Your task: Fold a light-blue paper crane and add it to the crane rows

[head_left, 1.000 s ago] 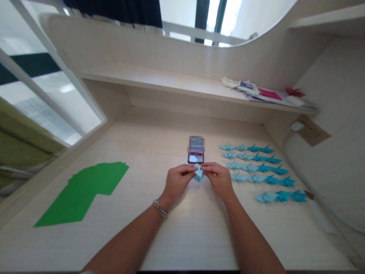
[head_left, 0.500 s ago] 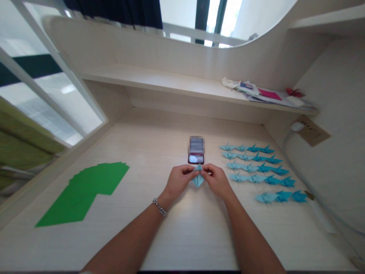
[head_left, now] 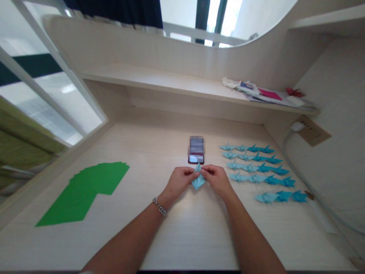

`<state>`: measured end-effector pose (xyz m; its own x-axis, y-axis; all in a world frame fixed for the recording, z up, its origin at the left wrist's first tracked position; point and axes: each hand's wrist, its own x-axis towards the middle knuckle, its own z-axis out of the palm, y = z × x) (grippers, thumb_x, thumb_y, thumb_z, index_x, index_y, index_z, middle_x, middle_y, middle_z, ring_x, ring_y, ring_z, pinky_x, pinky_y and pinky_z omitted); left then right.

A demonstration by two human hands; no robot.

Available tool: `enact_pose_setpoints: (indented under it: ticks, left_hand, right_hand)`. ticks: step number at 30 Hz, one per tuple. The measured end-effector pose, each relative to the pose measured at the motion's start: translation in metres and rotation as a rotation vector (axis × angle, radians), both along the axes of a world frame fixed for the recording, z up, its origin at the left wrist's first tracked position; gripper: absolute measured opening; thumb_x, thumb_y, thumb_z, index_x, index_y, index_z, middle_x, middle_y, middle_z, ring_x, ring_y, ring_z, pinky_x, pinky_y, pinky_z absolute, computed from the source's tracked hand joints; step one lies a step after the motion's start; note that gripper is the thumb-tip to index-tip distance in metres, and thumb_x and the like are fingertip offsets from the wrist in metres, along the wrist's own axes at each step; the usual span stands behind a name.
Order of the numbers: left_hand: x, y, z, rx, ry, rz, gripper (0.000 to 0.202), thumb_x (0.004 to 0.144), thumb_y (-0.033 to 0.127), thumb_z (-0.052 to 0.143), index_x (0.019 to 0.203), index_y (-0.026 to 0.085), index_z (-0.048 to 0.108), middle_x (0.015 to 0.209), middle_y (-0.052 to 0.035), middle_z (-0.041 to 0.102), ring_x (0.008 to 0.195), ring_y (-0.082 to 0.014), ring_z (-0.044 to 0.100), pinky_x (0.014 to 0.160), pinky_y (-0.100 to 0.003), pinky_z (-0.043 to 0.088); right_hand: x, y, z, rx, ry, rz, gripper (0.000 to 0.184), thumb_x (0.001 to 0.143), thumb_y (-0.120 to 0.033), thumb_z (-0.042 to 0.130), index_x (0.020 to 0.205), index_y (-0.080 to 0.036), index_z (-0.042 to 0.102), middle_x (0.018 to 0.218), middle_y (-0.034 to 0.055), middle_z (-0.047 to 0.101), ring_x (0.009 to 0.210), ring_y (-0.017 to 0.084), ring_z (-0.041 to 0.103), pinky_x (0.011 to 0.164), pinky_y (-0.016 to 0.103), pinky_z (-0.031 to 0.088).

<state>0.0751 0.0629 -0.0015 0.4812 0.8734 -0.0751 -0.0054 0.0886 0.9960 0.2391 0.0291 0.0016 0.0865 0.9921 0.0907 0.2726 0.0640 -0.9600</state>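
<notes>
Flanking left hand (head_left: 179, 182), green paper sheets (head_left: 82, 192); right hand (head_left: 218, 180), origami cranes (head_left: 256, 167).

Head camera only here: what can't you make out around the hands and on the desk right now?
All in the head view:
The pinched top of the folded light-blue paper, hidden by the left hand and right hand.
Whatever is under the pixelated patch, blurred out.
The display of the small dark-framed device, too small to read.
The sheet count of the green paper stack, too fine to tell.
The print on the shelf papers, too small.
The elbows, cut off by the bottom edge.
</notes>
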Motion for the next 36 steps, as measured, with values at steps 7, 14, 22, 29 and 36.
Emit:
enact_pose_setpoints:
  ticks: [7,14,22,29,36]
  left_hand:
    - [-0.002,0.002,-0.003,0.067,0.103,-0.048,0.033,0.071,0.042,0.065,0.076,0.011,0.071,0.070,-0.0056,0.066,0.062,-0.0144,0.056,0.057,-0.024,0.041]
    - [-0.002,0.000,-0.001,0.054,0.120,-0.094,0.032,0.071,0.041,0.063,0.074,0.010,0.070,0.068,-0.0057,0.065,0.060,-0.0144,0.054,0.056,-0.024,0.040]
    - [-0.003,-0.001,0.003,0.033,0.138,-0.114,0.030,0.069,0.039,0.063,0.071,0.010,0.070,0.062,-0.0031,0.062,0.054,-0.0118,0.049,0.053,-0.023,0.035]
    - [-0.003,-0.001,0.006,0.030,0.127,-0.153,0.027,0.069,0.036,0.063,0.069,0.010,0.069,0.061,-0.0018,0.059,0.054,-0.0106,0.045,0.052,-0.022,0.033]
    - [-0.003,-0.001,0.006,-0.014,0.154,-0.145,0.027,0.067,0.036,0.064,0.065,0.010,0.068,0.056,-0.0008,0.056,0.049,-0.0094,0.041,0.049,-0.022,0.030]
  right_hand:
    - [0.001,-0.001,-0.001,-0.056,-0.002,-0.012,0.021,0.070,-0.031,0.066,0.080,-0.014,0.071,0.078,0.0070,0.071,0.071,0.019,0.063,0.068,0.029,0.049]
    - [0.001,-0.004,0.008,-0.107,-0.009,0.037,0.024,0.071,-0.034,0.064,0.081,-0.014,0.072,0.074,0.0056,0.071,0.066,0.018,0.061,0.061,0.027,0.047]
    - [0.000,-0.003,0.006,-0.117,-0.008,-0.030,0.020,0.065,-0.031,0.068,0.074,-0.014,0.073,0.073,0.0070,0.071,0.067,0.019,0.063,0.063,0.029,0.048]
    - [0.000,-0.005,0.007,-0.149,0.067,-0.028,0.021,0.063,-0.031,0.071,0.073,-0.013,0.073,0.073,0.0077,0.072,0.065,0.019,0.063,0.060,0.027,0.047]
    - [0.003,-0.005,0.008,-0.158,0.084,0.004,0.023,0.060,-0.032,0.073,0.074,-0.014,0.074,0.072,0.0072,0.072,0.064,0.019,0.063,0.060,0.028,0.047]
